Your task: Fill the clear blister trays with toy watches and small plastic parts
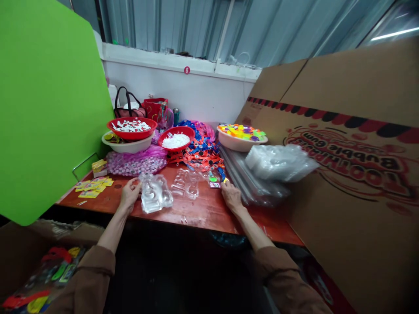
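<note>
A worker's left hand (131,192) pinches the left edge of a clear plastic blister shell (156,195), thumb and fingers clamped on it, above the front edge of the red-brown counter (203,214). The shell's long axis runs roughly front to back, its near end angled slightly right. The right hand (231,195), fingers curled together, reaches a blue strap (221,173) near the counter's right side; whether it grips the strap cannot be told. The strap's long axis runs away from the fingertips toward the back edge, leaning left.

Just left of those fingertips lie a small pink-framed piece (214,185) and a green disc (212,179). A second blister shell (188,183) lies between the hands. Stacked clear plastic bags (278,163) cover the counter's right side, beside a printed cardboard panel (347,131). Behind the shells, orange and blue lanyards (203,152) heap toward the back edge, between a red bowl of white pieces (176,140) and a cream bowl of bright plastic pieces (242,137). A purple mesh bag (137,162) sits behind the left hand; yellow packets (93,186) spread near the counter's left front corner.
</note>
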### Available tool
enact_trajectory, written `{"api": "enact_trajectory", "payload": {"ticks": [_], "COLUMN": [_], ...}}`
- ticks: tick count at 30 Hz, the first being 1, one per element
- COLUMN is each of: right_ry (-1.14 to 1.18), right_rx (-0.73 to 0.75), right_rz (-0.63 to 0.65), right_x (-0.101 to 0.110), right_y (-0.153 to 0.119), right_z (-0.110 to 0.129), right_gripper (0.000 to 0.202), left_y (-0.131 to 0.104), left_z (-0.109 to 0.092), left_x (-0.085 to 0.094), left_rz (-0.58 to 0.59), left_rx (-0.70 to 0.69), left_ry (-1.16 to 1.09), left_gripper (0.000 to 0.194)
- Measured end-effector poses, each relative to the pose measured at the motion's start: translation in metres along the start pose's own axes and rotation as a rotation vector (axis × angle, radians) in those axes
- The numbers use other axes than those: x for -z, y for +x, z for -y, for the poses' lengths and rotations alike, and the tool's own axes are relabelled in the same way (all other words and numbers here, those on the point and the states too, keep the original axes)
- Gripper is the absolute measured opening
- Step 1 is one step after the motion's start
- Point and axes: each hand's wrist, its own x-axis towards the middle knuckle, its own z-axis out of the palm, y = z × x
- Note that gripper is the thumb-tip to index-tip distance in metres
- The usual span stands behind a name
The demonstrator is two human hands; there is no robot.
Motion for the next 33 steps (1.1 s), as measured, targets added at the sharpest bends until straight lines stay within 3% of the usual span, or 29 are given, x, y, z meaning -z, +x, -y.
{"api": "enact_trajectory", "payload": {"ticks": [4, 9, 18, 24, 27, 33], "right_ry": [-0.085, -0.141, -0.111, 0.094, 0.324, 0.757], "right_rx": [0.099, 0.201, 0.246, 0.216, 0.157, -0.232], "right_rz": [-0.008, -0.037, -0.062, -0.102, -0.117, -0.198], "right_x": [-0.003, 0.011, 0.03, 0.032, 0.036, 0.034], "right_y": [-0.001, -0.032, -0.11, -0.15, -0.16, -0.142], "right_z": [-0.008, -0.013, 0.0, 0.002, -0.002, -0.021], "right_gripper": [0.026, 0.021, 0.022, 0.025, 0.026, 0.031], "left_y": [0.002, 0.006, -0.001, -0.009, -0.013, -0.02], "left_z": [0.004, 0.005, -0.012, -0.014, -0.014, -0.012], "left_x": [0.0, 0.003, 0.007, 0.009, 0.01, 0.012], "left_rz": [0.009, -0.003, -0.001, -0.015, -0.029, -0.018], "left_rx": [-0.018, -0.052, -0.034, -0.016, -0.011, -0.03], "left_ry": [0.036, 0.123, 0.194, 0.169, 0.142, 0.044], "left_gripper": [0.066, 0.073, 0.041, 0.036, 0.033, 0.032]}}
